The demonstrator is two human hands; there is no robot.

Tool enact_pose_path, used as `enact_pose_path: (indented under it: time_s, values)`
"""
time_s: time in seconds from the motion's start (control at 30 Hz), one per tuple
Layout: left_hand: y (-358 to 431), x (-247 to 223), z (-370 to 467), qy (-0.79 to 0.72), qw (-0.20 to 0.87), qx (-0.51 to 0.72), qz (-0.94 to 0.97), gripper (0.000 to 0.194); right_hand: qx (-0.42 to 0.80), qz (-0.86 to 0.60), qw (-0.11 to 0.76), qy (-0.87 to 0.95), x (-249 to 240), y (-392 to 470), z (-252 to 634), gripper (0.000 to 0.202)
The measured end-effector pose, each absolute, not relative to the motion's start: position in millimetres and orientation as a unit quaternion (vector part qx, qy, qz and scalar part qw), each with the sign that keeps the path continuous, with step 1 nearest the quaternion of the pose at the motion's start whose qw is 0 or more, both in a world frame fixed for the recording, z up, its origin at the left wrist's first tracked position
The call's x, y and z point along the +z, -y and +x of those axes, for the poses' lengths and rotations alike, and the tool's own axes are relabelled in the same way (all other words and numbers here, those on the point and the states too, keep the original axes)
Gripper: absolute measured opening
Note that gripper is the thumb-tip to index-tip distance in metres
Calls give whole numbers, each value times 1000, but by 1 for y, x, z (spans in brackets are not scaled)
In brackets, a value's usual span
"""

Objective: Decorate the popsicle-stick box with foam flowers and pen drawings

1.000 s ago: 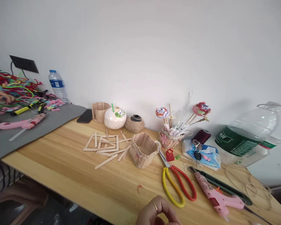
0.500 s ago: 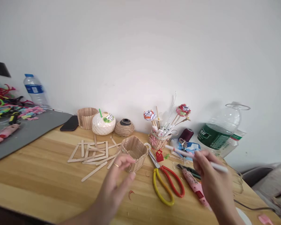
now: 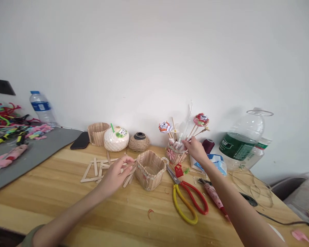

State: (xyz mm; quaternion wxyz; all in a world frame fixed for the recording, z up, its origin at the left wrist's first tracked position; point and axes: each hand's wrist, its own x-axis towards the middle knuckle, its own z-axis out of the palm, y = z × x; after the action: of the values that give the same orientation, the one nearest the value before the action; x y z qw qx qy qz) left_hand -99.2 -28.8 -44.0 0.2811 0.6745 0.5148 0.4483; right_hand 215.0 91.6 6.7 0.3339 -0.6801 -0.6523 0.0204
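My right hand (image 3: 195,149) reaches into the decorated stick pot (image 3: 175,156), fingers pinched at the slim white pen among white shafts there; most of the pen is hidden. Two paper flowers, one white and orange (image 3: 165,127) and one red (image 3: 201,119), rise from that pot. Over the flat wooden craft sticks (image 3: 90,179) is my left hand (image 3: 119,170), empty, with thumb and fingers apart. Just to its right stands an open basket of craft sticks (image 3: 149,176). Scissors (image 3: 186,195) with yellow and red handles lie between the basket and my right forearm.
Along the wall stand another stick basket (image 3: 97,134), a white coconut (image 3: 115,140) with green straw, and a twine ball (image 3: 139,142). A large bottle (image 3: 238,145) is at right, a pink glue gun (image 3: 213,195) beneath my right forearm. A phone (image 3: 79,140) lies left.
My right hand has moved forward and left to the flower pot, carrying the white pen it held in the air. My left hand has shifted left, away from the basket's front.
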Motion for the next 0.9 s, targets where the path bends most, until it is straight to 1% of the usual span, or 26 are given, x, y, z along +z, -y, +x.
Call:
enact_pose_path:
  time_s: [0.07,0.13,0.2,0.27,0.33,0.37,0.43,0.5,0.57,0.63,0.7,0.77,0.9]
  values:
    - [22,-45,-101,-510,286,431,688,26,29,-682,340,647,3,-90,212,32]
    - [14,-46,-105,-501,299,409,702,31,19,-678,366,637,0,-77,210,34]
    - [3,-47,-109,-492,318,382,715,41,-4,-660,392,641,-5,-54,204,41]
    - [-7,-50,-113,-481,343,347,728,54,8,-618,381,688,-18,-23,194,45]
    - [-16,-53,-114,-461,372,310,744,61,40,-567,344,747,-37,5,180,49]
    - [-19,-55,-113,-448,385,294,751,59,58,-539,326,774,-48,17,173,58]
    - [-24,-58,-109,-429,402,278,759,49,103,-491,290,815,-66,32,158,83]
    - [-25,-60,-103,-429,403,283,757,39,163,-500,299,796,-76,34,146,99]
    - [-26,-60,-95,-439,396,301,749,33,228,-515,339,754,-76,27,138,105]
    - [-27,-59,-87,-446,389,323,739,30,298,-504,399,706,-70,16,136,106]
    - [-29,-56,-80,-446,386,348,729,31,356,-482,442,668,-63,5,138,102]
    - [-31,-53,-74,-448,384,372,716,35,391,-473,452,648,-60,-4,143,94]
    - [-35,-52,-69,-450,392,406,692,39,408,-485,436,639,-59,-10,152,74]
